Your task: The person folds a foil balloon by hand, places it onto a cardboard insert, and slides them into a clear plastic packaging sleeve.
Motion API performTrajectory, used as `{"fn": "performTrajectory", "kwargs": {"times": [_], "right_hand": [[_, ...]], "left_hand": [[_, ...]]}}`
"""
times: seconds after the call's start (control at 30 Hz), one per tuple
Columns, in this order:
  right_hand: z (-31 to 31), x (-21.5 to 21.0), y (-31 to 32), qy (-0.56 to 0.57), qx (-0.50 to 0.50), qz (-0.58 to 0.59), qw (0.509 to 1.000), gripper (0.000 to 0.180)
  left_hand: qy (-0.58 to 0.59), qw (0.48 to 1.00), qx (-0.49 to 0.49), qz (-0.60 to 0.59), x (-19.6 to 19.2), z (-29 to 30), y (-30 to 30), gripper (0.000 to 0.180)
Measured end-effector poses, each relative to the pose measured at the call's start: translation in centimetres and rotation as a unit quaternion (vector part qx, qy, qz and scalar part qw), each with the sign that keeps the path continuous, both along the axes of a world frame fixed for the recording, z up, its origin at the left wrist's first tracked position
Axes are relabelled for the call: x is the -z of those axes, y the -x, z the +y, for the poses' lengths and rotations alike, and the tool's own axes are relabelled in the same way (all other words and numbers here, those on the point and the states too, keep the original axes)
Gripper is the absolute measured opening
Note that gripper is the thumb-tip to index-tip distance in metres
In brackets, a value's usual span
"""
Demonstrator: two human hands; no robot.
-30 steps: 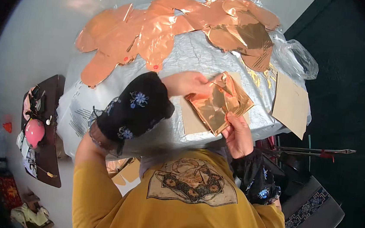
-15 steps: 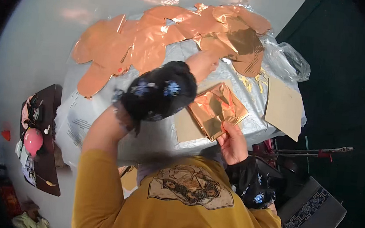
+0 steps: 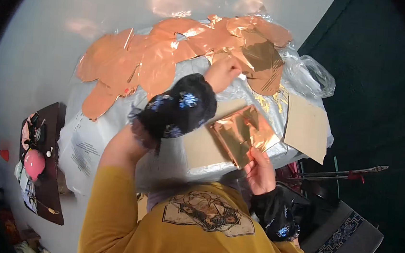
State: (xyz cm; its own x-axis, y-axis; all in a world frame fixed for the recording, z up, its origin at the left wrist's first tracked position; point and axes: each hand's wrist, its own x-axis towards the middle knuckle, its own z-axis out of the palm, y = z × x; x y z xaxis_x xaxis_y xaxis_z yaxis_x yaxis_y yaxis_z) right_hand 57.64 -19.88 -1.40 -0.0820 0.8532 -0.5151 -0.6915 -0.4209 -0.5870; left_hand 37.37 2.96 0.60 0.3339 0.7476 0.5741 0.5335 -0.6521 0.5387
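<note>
My right hand [image 3: 260, 172] pinches the near edge of a folded square of shiny copper-coloured foil [image 3: 246, 134], thumb on top. The square lies tilted, partly over a sheet of tan cardboard [image 3: 205, 151]. Farther off, my left hand [image 3: 222, 74] is closed, its fingers curled. A small white bit [image 3: 242, 76] shows at the fingertips; whether they grip it I cannot tell. Just beyond that hand spread several flat, round-lobed copper foil pieces [image 3: 158, 57], resembling deflated balloons. They overlap across the far side of the silvery-covered table [image 3: 188, 70].
Thin yellow strips [image 3: 272, 101] lie right of the left hand, near another tan cardboard sheet [image 3: 307, 128] and a crumpled clear plastic bag [image 3: 313, 76]. At far left a dark stand [image 3: 55, 162] carries a pink round object [image 3: 34, 164]. A grey chair [image 3: 346, 245] stands at lower right.
The whole view has shifted, the table sitting lower in it. The foil square has slid rightward over the cardboard with my right hand. My left hand has moved slightly farther out over the table.
</note>
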Motion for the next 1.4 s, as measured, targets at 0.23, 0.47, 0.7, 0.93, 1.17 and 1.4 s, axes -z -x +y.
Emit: {"fn": "performTrajectory", "kwargs": {"times": [0.23, 0.47, 0.7, 0.93, 1.17, 1.4], "right_hand": [[0.2, -0.7, -0.6, 0.021, 0.055, -0.034, 0.998, 0.005], [-0.2, -0.6, 4.0, -0.009, 0.04, -0.018, 0.999, 0.006], [-0.6, 0.5, 7.5, -0.002, 0.06, -0.044, 0.997, 0.019], [-0.9, 0.7, 10.0, -0.007, 0.082, -0.067, 0.994, 0.015], [-1.0, 1.1, 10.2, 0.01, 0.091, -0.084, 0.992, 0.014], [0.1, 2.1, 8.1, 0.066, 0.06, -0.018, 0.996, 0.014]], "left_hand": [[0.112, 0.993, -0.018, -0.016, 1.0, -11.7, 4.3, 0.011], [0.323, 0.937, 0.022, -0.135, 2.5, -15.8, 6.5, 0.02], [0.059, 0.997, -0.025, -0.052, -0.3, -18.4, 7.1, 0.026], [0.03, 0.988, 0.0, 0.153, 3.0, -18.8, 4.2, 0.056], [0.048, 0.978, 0.001, 0.201, 3.4, -18.8, 4.6, 0.062], [0.041, 0.972, 0.015, 0.229, 3.8, -18.6, 5.0, 0.074]]}}
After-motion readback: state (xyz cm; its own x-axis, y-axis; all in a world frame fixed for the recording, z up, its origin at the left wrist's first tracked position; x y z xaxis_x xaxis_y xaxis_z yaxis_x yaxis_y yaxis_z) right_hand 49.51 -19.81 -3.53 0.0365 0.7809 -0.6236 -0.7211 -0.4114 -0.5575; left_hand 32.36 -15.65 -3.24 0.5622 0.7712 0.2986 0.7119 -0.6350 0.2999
